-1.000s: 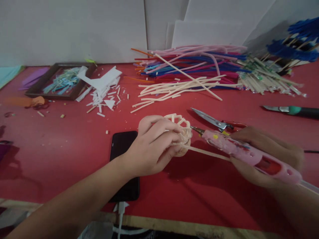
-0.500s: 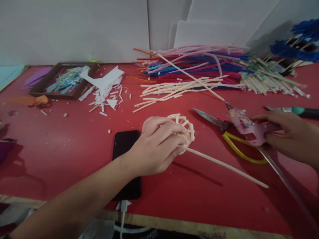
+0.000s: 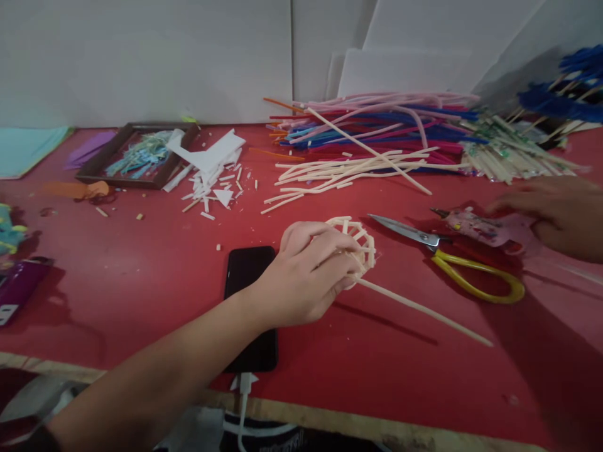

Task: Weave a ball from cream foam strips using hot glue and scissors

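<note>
My left hand (image 3: 315, 270) is closed round a small round openwork frame (image 3: 370, 248) made of short cream fuzzy pieces, held just above the table. A long cream pipe cleaner (image 3: 424, 309) sticks out from under its fingers toward the lower right; where it joins the frame is hidden. At the right, my right hand (image 3: 556, 213) grips a pink hot glue gun (image 3: 480, 229), whose nozzle points left, low over the table. Its fingers are partly blurred. Between the hands lie scissors with yellow handles (image 3: 475, 267), blades toward the frame.
A black phone (image 3: 252, 270) with a white cable (image 3: 244, 402) lies under my left forearm. Behind are cream pipe cleaners (image 3: 339, 172), a coloured bundle (image 3: 377, 125) and wrapped sticks (image 3: 513, 147). White scraps (image 3: 211, 163) and a brown tray (image 3: 89, 172) sit at back left.
My right hand has moved the glue gun right and turned it flatter, away from the scissors, which now show more fully. The view has shifted a little; the left hand keeps its hold.
</note>
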The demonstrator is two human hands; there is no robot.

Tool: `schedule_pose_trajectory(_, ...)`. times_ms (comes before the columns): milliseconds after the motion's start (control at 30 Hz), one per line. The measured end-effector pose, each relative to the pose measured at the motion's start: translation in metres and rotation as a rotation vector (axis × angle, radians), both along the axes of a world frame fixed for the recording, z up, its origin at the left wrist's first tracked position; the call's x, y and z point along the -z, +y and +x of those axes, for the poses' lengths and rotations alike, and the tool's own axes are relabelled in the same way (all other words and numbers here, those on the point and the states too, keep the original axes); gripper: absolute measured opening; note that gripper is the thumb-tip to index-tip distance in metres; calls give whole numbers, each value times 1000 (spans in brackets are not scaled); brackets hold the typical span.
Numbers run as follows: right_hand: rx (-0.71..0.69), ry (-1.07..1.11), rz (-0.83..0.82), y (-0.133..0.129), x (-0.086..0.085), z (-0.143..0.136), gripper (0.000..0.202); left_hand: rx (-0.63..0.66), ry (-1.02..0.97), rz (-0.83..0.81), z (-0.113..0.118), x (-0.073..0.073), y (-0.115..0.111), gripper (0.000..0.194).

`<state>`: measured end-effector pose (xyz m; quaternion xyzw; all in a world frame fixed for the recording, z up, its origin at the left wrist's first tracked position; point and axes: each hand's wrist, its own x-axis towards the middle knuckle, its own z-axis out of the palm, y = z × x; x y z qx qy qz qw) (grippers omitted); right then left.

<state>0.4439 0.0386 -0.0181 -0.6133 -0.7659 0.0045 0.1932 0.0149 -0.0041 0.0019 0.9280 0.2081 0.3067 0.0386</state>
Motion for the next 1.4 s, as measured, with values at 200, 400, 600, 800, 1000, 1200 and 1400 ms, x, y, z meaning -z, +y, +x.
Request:
schedule_pose_trajectory(200, -81, -80, -39, 4, -29, -18, 38, 14, -12, 24, 1, -1, 1, 12)
schedule_pose_trajectory(400, -309, 46, -5, -49, -29, -135, 46, 18, -27, 15, 1, 0, 2, 11)
schedule_pose_trajectory(600, -538, 260, -123, -72, -38, -176, 24, 12, -15, 34, 1, 1, 1, 12)
schedule_pose_trajectory(800, -470, 986, -115, -81, -39, -178, 26, 6, 15, 21, 0, 3, 1, 20)
schedule_pose_trajectory(1000, -196, 1143, -366, -80, -27, -178, 33, 7, 5, 26, 0, 1, 1, 12)
schedule_pose_trajectory(1200, -51, 634, -209, -80, -30, -170, 43, 10, -16, 16, 1, 2, 1, 12)
schedule_pose_trajectory(1400, -320, 476, -290, -86, -33, -181, 31, 11, -18, -8, 1, 2, 0, 12)
